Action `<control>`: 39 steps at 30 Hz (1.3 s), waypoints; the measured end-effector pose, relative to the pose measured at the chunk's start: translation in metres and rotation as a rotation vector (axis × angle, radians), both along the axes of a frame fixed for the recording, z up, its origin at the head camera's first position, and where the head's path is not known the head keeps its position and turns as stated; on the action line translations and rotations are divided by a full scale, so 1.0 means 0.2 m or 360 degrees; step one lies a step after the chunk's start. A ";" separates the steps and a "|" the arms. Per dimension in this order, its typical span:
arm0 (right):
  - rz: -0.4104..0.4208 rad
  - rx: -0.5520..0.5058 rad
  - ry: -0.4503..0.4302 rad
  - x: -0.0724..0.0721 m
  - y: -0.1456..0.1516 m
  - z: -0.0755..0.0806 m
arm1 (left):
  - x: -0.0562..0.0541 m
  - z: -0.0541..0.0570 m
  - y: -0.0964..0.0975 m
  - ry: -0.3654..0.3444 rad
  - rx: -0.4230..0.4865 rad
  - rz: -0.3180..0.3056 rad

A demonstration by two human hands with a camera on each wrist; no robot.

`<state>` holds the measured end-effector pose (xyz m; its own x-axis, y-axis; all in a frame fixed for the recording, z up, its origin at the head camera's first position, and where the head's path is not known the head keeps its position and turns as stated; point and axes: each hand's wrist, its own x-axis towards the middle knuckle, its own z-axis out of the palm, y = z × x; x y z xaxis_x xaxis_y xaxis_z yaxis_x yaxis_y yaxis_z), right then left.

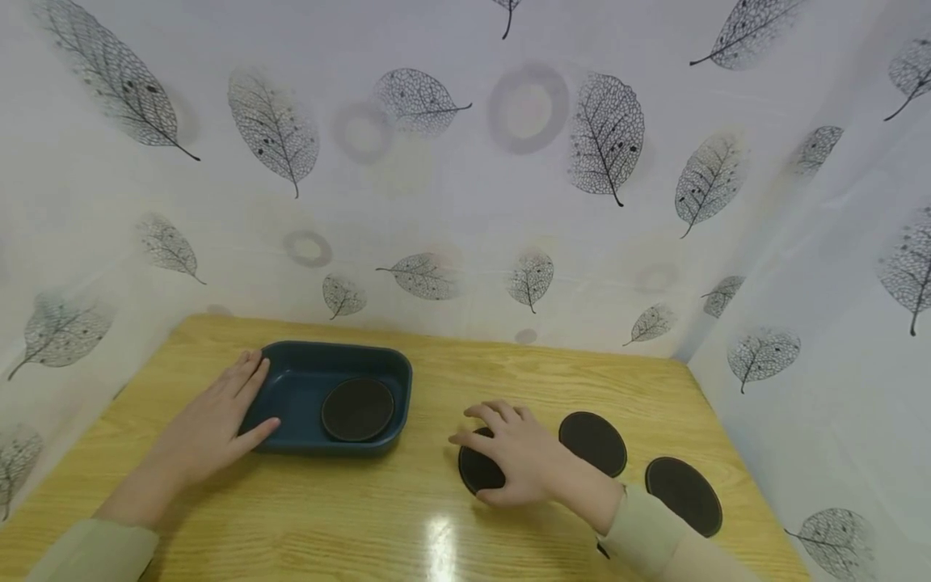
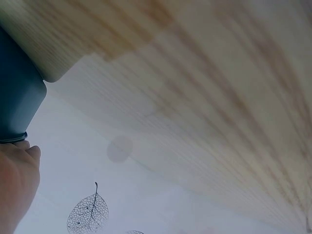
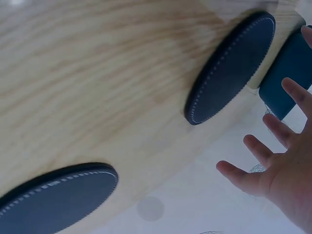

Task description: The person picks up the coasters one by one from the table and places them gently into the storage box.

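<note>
In the head view my left hand (image 1: 207, 428) rests against the left side of a dark blue rectangular tray (image 1: 291, 447), its fingers along the rim and the thumb over the front edge. One round black coaster (image 1: 358, 410) lies inside the tray, toward its right end. Over a second black coaster (image 1: 480, 473) on the table, my right hand (image 1: 520, 457) is spread with fingers and thumb apart. That hand partly covers the coaster. The right wrist view shows the spread right hand (image 3: 287, 165) beside a coaster (image 3: 231, 68) with pale edge stitching; no grip is visible.
Two more black coasters lie to the right, one (image 1: 592, 444) just beyond the right hand and another (image 1: 684, 495) near the right sleeve. A wood-grain table (image 1: 327, 517) bears everything. White leaf-patterned cloth (image 1: 465, 186) hangs behind and at the sides.
</note>
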<state>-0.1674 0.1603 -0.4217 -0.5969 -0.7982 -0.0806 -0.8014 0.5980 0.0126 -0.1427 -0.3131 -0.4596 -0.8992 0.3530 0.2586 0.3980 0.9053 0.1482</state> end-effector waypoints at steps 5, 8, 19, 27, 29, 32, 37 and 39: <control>-0.0015 -0.0022 -0.0065 0.00 0.02 -0.04 | 0.00 0.00 0.00 0.0018 -0.0001 -0.0002; -0.0026 -0.0027 -0.0108 0.01 0.03 -0.07 | -0.01 -0.01 0.00 0.0020 -0.0009 -0.0005; -0.0062 -0.0072 -0.0213 0.01 0.06 -0.13 | -0.01 -0.01 0.00 0.0006 -0.0003 -0.0003; -0.0059 -0.0095 -0.0234 0.00 0.05 -0.13 | 0.00 0.00 0.00 -0.0003 0.0008 0.0000; -0.0058 -0.0095 -0.0231 0.00 0.05 -0.13 | 0.00 0.00 0.00 -0.0004 0.0008 -0.0003; -0.0054 -0.0088 -0.0225 -0.01 0.05 -0.12 | 0.00 0.00 0.00 0.0005 0.0009 -0.0004; -0.0053 -0.0038 -0.0217 -0.03 0.03 -0.11 | 0.00 0.00 0.00 0.0002 0.0015 -0.0002; -0.0051 -0.0012 -0.0200 -0.03 0.02 -0.11 | 0.00 0.00 0.00 -0.0011 0.0009 -0.0003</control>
